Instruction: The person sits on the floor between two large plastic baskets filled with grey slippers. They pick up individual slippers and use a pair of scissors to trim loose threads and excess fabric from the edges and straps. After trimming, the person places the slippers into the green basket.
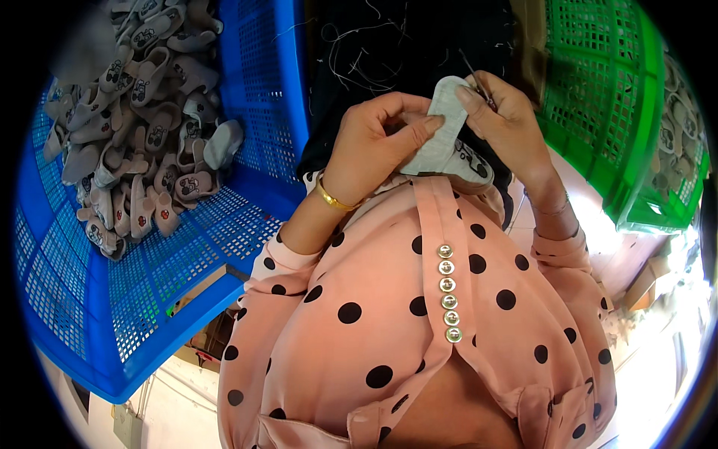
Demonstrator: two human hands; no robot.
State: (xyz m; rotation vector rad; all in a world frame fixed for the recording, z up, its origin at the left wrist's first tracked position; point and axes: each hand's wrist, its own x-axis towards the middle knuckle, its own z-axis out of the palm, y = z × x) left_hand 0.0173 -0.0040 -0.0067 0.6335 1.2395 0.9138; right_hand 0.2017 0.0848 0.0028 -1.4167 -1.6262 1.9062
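Note:
A small pale grey slipper (447, 112) is held up in front of me, its sole side facing up. Black printed line art shows on its upper near the lower right. My left hand (374, 146) pinches the sole's left edge between thumb and fingers. My right hand (508, 120) grips the slipper's right edge with its thumb on the sole. A pair of small metal scissors (480, 84) is also tucked in the right hand, its thin blades pointing up and away; its handles are mostly hidden by the fingers.
A blue plastic basket (258, 90) at the left holds a heap of similar slippers (153, 112). To the right stands a green plastic basket (598, 112) with more slippers (677, 120). Loose threads (359, 56) lie on dark cloth beyond my hands. A cardboard box (649, 283) sits at the lower right.

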